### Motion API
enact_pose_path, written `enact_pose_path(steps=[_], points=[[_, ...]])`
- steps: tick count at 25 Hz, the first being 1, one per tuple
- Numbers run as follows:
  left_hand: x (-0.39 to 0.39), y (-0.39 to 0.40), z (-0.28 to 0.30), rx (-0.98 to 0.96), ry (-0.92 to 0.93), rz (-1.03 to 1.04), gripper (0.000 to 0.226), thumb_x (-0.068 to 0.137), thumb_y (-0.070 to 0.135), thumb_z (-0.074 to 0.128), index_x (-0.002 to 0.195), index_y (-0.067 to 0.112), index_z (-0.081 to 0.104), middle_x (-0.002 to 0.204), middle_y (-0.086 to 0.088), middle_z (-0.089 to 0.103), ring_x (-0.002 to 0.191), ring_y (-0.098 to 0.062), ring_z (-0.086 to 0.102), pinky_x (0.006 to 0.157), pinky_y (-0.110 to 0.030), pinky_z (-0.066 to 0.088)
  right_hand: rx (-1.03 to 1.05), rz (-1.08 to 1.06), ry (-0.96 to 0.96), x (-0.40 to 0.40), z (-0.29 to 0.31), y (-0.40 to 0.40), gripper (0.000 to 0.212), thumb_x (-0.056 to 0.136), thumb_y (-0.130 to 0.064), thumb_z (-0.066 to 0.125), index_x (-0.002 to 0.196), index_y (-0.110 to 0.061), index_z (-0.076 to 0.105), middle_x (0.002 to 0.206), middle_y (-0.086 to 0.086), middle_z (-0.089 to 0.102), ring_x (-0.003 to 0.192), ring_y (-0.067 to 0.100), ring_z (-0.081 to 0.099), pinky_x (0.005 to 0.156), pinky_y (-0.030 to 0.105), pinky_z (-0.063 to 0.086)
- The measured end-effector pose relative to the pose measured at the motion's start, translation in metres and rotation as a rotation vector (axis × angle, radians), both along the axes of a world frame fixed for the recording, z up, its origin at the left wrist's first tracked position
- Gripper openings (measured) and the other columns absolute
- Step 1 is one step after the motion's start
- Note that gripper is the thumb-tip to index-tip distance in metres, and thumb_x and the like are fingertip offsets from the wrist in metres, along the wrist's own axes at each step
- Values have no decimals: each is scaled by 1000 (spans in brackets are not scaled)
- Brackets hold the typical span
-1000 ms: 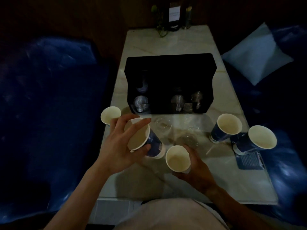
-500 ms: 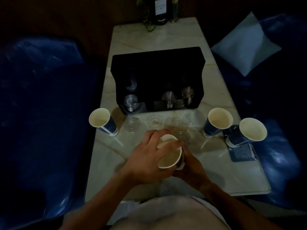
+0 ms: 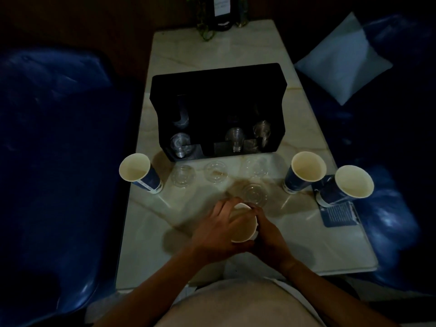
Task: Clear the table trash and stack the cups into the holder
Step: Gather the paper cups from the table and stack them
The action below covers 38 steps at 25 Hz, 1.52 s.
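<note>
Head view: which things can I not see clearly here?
- Nested paper cups: walls covered by both hands; count unclear.
- Holder compartments: too dark to read the contents.
- Bottle: top cut by the upper edge.
- Card: print too small.

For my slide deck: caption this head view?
Both hands nest paper cups before a black holder.
</note>
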<state>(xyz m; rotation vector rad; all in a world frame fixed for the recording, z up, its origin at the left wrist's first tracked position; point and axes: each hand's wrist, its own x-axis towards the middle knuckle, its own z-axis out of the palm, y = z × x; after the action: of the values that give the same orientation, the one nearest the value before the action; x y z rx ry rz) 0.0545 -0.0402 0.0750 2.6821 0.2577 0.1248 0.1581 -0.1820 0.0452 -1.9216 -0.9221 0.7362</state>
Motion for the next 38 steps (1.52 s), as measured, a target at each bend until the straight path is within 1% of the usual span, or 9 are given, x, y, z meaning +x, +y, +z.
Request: enact_pose_path(steps=[3,11,15,18,22,25,28,33,38], points=[[1,0,-12,-24,-2,8,72,74,74,57,136,48,29,141,5,34,123,-17,38,86,-35,53,12,-5,9,0,-3,0,89,65,-44,85,138,-34,35,135,-6,56,122,8,55,102,39,48],[-1,2,-16,-58,-76,0,80,73,72,60,137,44,20,134,7,33,113,-18,46,79,-28,46,13,-17,21,0,-7,2,87,60,-55,83,129,-59,31,126,-21,57,114,-1,57,98,30,50],[-4,33,-5,-69,216,-35,74,80,70,48,143,41,20,148,3,34,125,-22,46,97,-40,45,34,-13,24,-1,-7,3,91,53,-57,86,128,-58,36,125,-30,55,115,-7,54,94,23,49],[-11,80,12,106,155,17,63,86,68,35,139,34,42,141,-1,47,124,-22,48,102,-41,38,27,16,2,1,-6,6,94,53,-53,86,131,-56,34,128,-37,49,116,-10,50,90,22,48],[-29,158,27,285,27,263,60,85,58,44,134,24,50,138,-11,49,128,-35,44,101,-55,41,27,32,6,1,-6,8,95,55,-53,86,134,-52,32,130,-34,48,116,-6,51,90,28,50],[-37,203,27,325,210,463,71,81,55,60,144,36,33,155,-10,24,141,-42,17,107,-63,28,10,30,15,1,-7,12,98,54,-57,86,135,-51,33,130,-32,49,115,-6,52,88,25,50],[-47,225,19,245,419,527,83,79,56,65,147,44,20,160,-4,7,143,-41,6,108,-64,25,4,29,6,1,-6,14,97,53,-59,85,134,-51,33,128,-32,50,113,-8,53,85,21,50],[-53,229,9,205,390,535,73,80,34,69,143,41,32,154,-8,20,136,-41,18,100,-64,38,-7,14,-5,-1,-5,16,96,52,-59,85,132,-56,31,127,-36,49,112,-12,52,84,21,50],[-54,217,20,224,304,533,67,75,34,72,135,42,41,145,-8,30,126,-41,29,94,-60,42,-30,-10,15,-2,-6,17,98,52,-51,88,131,-58,30,124,-40,49,111,-15,50,84,19,47]])
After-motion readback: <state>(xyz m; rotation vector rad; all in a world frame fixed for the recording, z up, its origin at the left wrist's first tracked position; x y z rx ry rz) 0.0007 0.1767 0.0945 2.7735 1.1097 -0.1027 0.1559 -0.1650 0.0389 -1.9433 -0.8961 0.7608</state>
